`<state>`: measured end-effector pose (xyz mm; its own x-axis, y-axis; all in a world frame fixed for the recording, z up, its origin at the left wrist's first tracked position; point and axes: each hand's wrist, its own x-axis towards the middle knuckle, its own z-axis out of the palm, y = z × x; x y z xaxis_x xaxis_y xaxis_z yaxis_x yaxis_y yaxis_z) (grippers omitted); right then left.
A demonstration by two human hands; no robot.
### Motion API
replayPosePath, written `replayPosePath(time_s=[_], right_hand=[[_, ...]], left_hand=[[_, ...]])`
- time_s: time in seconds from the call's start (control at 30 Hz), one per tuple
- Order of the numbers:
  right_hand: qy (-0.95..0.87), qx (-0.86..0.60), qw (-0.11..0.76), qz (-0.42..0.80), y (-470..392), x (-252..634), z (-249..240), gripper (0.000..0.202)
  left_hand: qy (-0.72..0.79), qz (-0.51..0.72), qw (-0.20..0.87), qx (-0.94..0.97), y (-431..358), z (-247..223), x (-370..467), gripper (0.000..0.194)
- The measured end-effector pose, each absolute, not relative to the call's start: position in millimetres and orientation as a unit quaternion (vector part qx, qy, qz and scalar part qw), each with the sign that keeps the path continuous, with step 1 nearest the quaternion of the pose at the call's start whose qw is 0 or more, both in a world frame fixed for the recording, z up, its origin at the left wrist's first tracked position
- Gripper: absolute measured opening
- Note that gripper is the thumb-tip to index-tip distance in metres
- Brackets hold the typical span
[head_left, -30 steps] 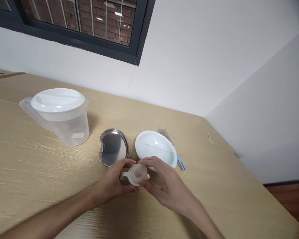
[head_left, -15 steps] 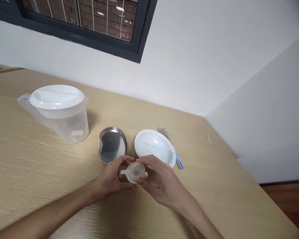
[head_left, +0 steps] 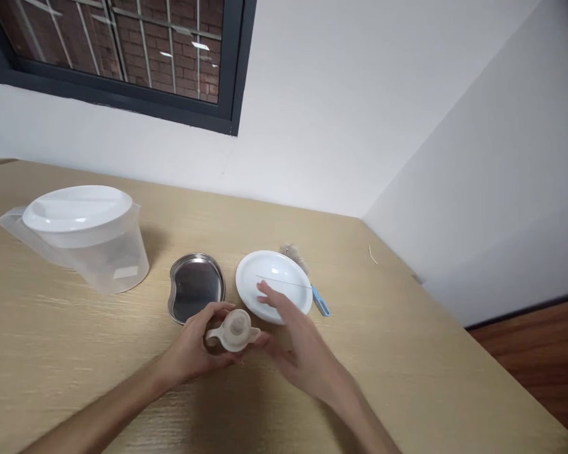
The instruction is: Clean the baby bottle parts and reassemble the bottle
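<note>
My left hand (head_left: pixel 194 347) is wrapped round a pale baby bottle (head_left: pixel 237 329), seen from above with its teat upward and a small handle on each side. My right hand (head_left: pixel 303 353) is just to the right of the bottle, fingers spread. Its thumb is close to the right-hand handle; whether it touches is hard to tell. The right fingertips hover over the near part of a white oval dish (head_left: pixel 246 265). Across that dish lies a thin wire with a blue handle (head_left: pixel 320 301).
A kidney-shaped metal tray (head_left: pixel 196 290) lies beyond my left hand. A lidded clear plastic jug (head_left: pixel 94 252) stands at left. Behind the dish is a greyish fluffy bristle piece (head_left: pixel 292 253). A short pale strip (head_left: pixel 373 255) lies further right on the wooden table (head_left: pixel 407 378).
My right fingers have come off the top of the bottle and spread apart, uncovering the teat. The left hand keeps its hold. The view has shifted, so everything sits further left.
</note>
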<state>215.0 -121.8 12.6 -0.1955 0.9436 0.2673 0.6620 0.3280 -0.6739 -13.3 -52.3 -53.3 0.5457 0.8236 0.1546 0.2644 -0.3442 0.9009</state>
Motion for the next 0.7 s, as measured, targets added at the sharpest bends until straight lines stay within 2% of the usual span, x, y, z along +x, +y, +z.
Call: replayPosePath(time_s=[0.07, 0.13, 0.23, 0.33, 0.4, 0.43, 0.57, 0.7], right_hand=[[-0.694, -0.579, 0.388, 0.182, -120.7, 234.7, 17.4, 0.049], [-0.626, -0.604, 0.473, 0.141, -114.8, 259.3, 22.6, 0.04], [-0.498, -0.659, 0.558, 0.079, -95.0, 300.4, 25.3, 0.061], [-0.448, -0.669, 0.592, 0.025, -63.2, 340.3, 17.8, 0.055], [-0.437, -0.664, 0.607, 0.009, -40.5, 362.8, 6.5, 0.036], [-0.44, -0.662, 0.606, 0.013, -30.8, 372.1, -0.6, 0.034], [-0.449, -0.677, 0.583, 0.018, -15.2, 394.3, -32.8, 0.029], [-0.465, -0.703, 0.537, 0.042, -31.4, 398.1, -51.7, 0.032]], left_hand=[[0.356, 0.293, 0.437, 0.773, -49.8, -51.7, -16.1, 0.067], [0.352, 0.264, 0.428, 0.789, -46.8, -50.9, -19.2, 0.075], [0.365, 0.24, 0.412, 0.8, -43.6, -51.4, -22.4, 0.083], [0.374, 0.246, 0.408, 0.795, -42.6, -50.9, -22.8, 0.075], [0.369, 0.252, 0.422, 0.789, -42.3, -48.9, -22.4, 0.073], [0.365, 0.253, 0.433, 0.784, -42.0, -47.5, -22.2, 0.075], [0.361, 0.27, 0.473, 0.757, -39.8, -42.0, -22.4, 0.08], [0.366, 0.309, 0.542, 0.691, -35.9, -36.1, -22.2, 0.083]])
